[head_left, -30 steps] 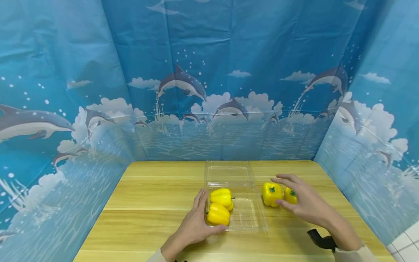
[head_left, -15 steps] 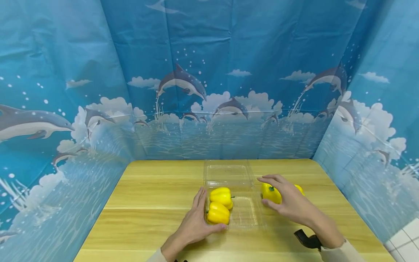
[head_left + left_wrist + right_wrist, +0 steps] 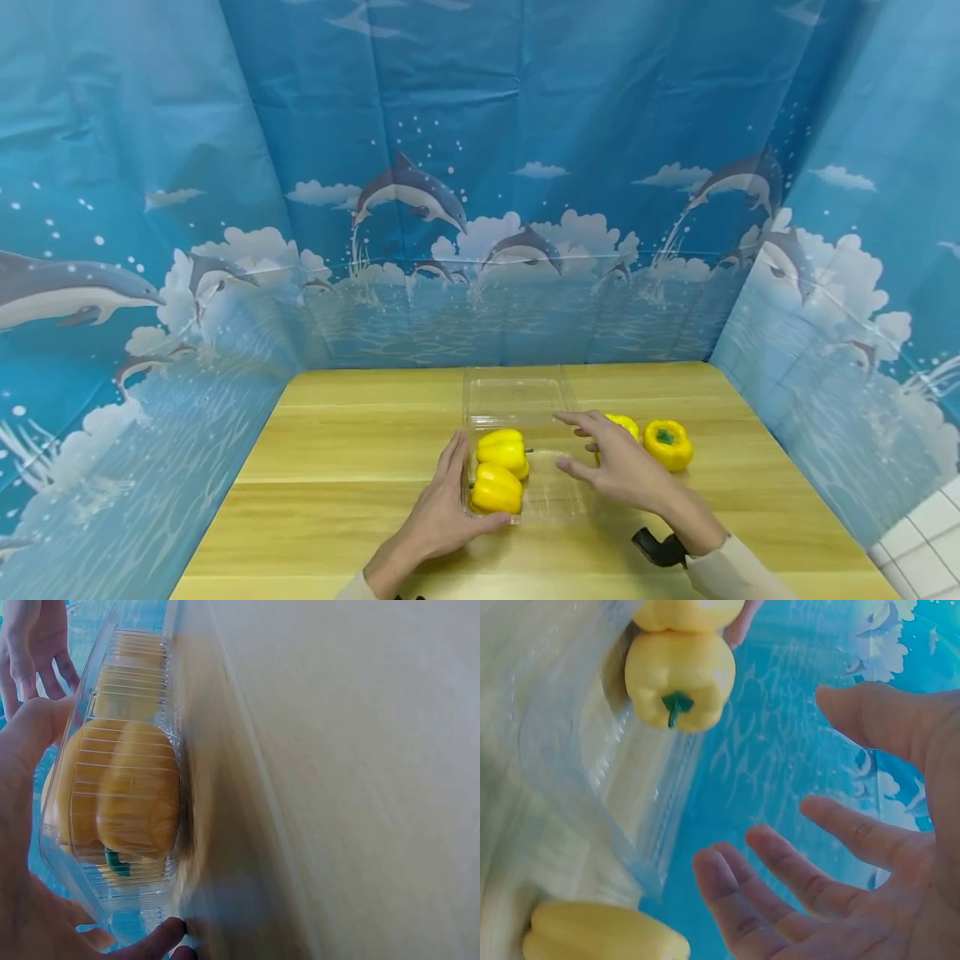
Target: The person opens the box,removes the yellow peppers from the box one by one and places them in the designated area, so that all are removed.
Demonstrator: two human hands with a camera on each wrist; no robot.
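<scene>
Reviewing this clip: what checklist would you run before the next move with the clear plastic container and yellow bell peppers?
1. Lid open: ok, clear plastic lid lies behind the clear plastic container.
2. Container steadied: ok, left hand holds its left side; firmness cannot tell.
3. Space inside: ok, two yellow bell peppers at left, none visible at right.
4. Right hand free: ok, holds nothing.
5. Outside yellow bell peppers fully visible from the head view: not ok, right hand partly covers one.

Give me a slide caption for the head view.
Left hand holds a clear container with two yellow peppers inside; right hand hovers empty, two more peppers nearby.
</scene>
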